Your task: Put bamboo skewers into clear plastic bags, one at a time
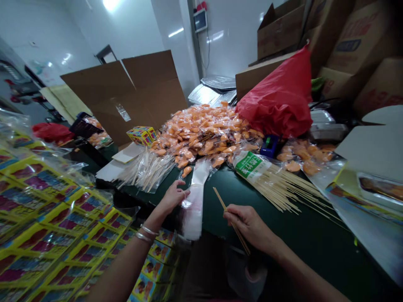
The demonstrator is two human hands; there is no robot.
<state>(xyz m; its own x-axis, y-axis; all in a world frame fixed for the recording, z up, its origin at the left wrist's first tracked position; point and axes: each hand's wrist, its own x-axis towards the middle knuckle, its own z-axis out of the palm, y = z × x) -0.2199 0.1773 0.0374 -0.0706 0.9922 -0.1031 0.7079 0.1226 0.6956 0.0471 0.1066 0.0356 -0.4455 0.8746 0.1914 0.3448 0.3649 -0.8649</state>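
My left hand (pixel 172 197) pinches the top of a clear plastic sleeve (pixel 193 209), which hangs down over the edge of the dark green table (pixel 302 222). Two metal bangles circle that wrist. My right hand (pixel 248 224) grips a few thin wooden sticks (pixel 231 220) that slant across the fingers. Just beyond it lies a bundle of bamboo skewers (pixel 283 193) in a bag with a green label. Loose sticks in clear plastic (pixel 146 170) lie left of the sleeve, and a heap of orange wrapped pieces (pixel 201 136) rises behind both hands.
Stacks of yellow printed packets (pixel 40 218) fill the left foreground. A red plastic bag (pixel 278 96), a small blue object (pixel 270 146) and more orange pieces (pixel 305 159) sit at the far right. Flattened cardboard (pixel 126 94) and cardboard boxes (pixel 355 50) stand behind.
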